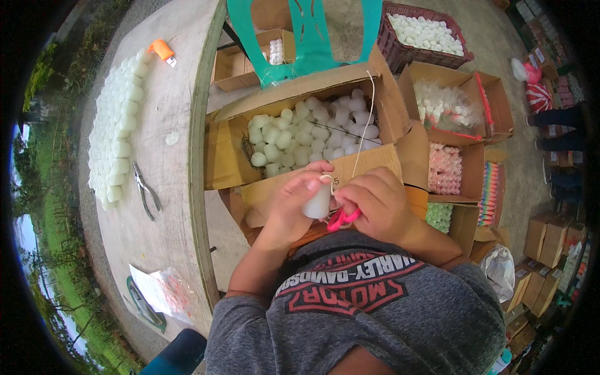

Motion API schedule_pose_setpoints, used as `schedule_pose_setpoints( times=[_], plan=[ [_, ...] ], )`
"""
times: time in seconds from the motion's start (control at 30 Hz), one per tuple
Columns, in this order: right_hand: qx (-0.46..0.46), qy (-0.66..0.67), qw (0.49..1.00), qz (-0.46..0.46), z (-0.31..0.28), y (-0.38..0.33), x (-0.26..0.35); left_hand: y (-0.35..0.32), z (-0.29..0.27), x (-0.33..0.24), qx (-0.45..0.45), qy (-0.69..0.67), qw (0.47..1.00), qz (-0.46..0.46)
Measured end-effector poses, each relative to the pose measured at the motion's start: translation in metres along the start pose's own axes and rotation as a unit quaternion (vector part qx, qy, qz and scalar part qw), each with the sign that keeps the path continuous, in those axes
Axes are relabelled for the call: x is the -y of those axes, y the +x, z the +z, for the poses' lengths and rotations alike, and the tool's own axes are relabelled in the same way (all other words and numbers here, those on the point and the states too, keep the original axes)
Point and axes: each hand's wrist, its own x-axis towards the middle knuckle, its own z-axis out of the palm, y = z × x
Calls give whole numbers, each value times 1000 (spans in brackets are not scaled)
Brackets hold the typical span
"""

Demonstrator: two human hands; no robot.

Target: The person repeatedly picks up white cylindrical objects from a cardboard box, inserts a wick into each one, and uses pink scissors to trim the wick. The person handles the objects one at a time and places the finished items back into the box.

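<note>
My left hand [289,201] is closed around a short white candle [317,206], its fingers and thumb near the top where a pale string shows. Close against it on the right, my right hand [378,201] is closed on small scissors with pink handles [342,219]; their blades are hidden. A thin white cord [367,122] runs from the box edge down to my right fingers. Just beyond both hands, a cardboard box [231,150] holds a heap of similar white candles [306,134].
On the table [169,94] at left are rows of white candles [119,125], an orange cutter [162,51], pliers [145,190] and a plastic bag [165,294]. A green chair [306,37] stands behind the box. A maroon crate [390,47] and several cartons [494,100] line the right.
</note>
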Motion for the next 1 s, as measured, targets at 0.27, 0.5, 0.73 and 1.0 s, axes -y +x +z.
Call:
schedule_pose_setpoints(
  times=[0.27,0.5,0.73,1.0],
  plan=[
    [-17,132,980,148,0,-1,-2,7,14,0,14,560,775,292],
    [49,228,949,214,-1,-4,-9,4,5,2,15,477,849,227],
    [2,-101,989,-110,-3,-7,0,4,0,-9,73,117,989,-53],
    [-38,171,981,88,6,-8,-4,1,23,-5,-21,555,770,314]
  ],
)
